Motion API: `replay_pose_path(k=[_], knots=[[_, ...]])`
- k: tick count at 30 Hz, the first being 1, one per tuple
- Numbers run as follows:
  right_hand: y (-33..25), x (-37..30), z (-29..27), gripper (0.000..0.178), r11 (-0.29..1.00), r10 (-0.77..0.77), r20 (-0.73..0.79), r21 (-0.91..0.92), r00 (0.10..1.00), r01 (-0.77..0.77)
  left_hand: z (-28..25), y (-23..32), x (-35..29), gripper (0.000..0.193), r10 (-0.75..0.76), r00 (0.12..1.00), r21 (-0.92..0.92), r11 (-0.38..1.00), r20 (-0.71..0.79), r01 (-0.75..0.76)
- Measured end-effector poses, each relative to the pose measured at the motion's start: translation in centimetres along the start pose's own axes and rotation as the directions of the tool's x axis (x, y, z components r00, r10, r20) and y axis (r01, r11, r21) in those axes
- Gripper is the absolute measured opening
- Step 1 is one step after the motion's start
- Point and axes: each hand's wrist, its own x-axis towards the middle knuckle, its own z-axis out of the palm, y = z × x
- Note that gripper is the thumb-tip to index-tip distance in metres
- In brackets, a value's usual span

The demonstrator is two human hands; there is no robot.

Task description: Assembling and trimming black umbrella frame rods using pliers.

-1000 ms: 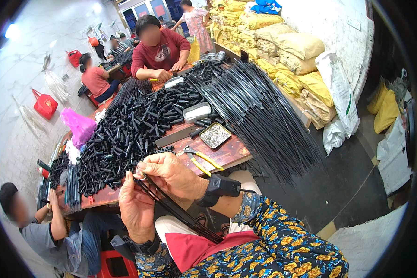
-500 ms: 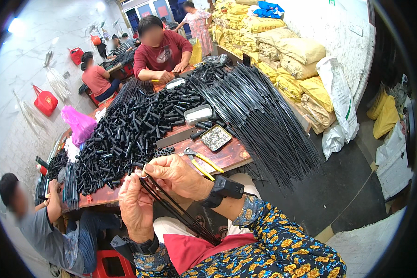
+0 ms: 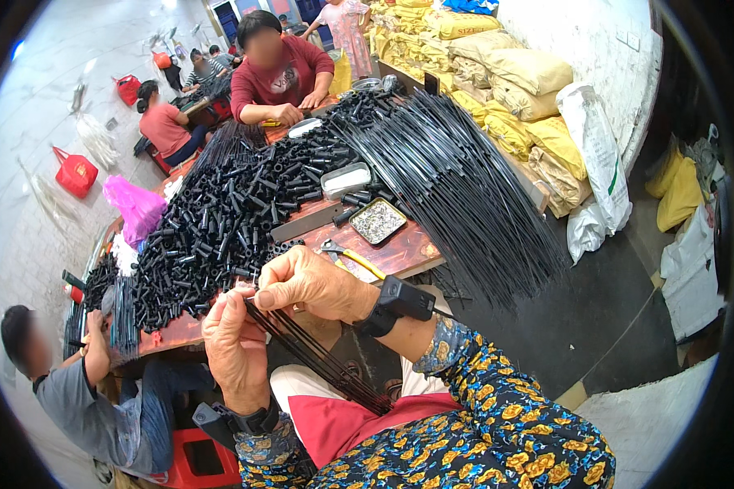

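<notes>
A small bundle of thin black rods slants from my fingertips down to my lap. My left hand pinches the upper rod ends between thumb and fingers. From the other side my right hand closes thumb and forefinger at those same ends, its other fingers curled. Whatever small part sits between the fingertips is too hidden to name. Just beyond my right hand, yellow-handled pliers lie on the wooden table. A big heap of short black tubes covers the table ahead and to the left.
A tin of small metal pieces, a metal box and a flat bar lie past my hands. Long black rods overhang the table's right edge. Co-workers sit across and at the left. Yellow sacks are stacked at right.
The view has shifted slightly, so the table sits a little higher in it. Both hands keep their pinch at the rod ends, with the right hand's fingers slightly repositioned.
</notes>
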Motion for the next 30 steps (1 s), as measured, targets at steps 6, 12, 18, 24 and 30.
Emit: replay_pose_path(k=[6,12,18,24,30], knots=[[-0.8,0.3,0.0,0.028,0.996,0.005,0.05,-0.086,0.999,-0.001,0.5,0.4,-0.6,0.02,-0.023,0.999,0.01,1.0,0.023,0.023],[-1.4,0.6,-0.2,0.03,0.996,0.015,0.098,-0.093,0.995,-0.006,-0.2,-0.3,0.0,0.018,-0.01,1.0,0.002,1.0,0.022,0.01],[-1.9,0.1,-0.5,0.031,0.992,0.052,0.051,-0.12,0.997,-0.046,0.3,-0.1,0.0,0.017,0.001,1.0,0.085,0.996,0.01,-0.002],[-0.9,0.0,-1.0,0.036,0.997,0.022,0.02,-0.068,1.0,-0.02,0.3,-0.5,0.1,0.019,0.008,0.999,0.124,0.992,-0.031,-0.004],[-0.3,0.2,-0.2,0.025,0.999,-0.032,-0.001,-0.023,0.999,0.032,1.1,0.0,0.2,0.019,-0.007,1.0,0.077,0.997,-0.014,0.008]])
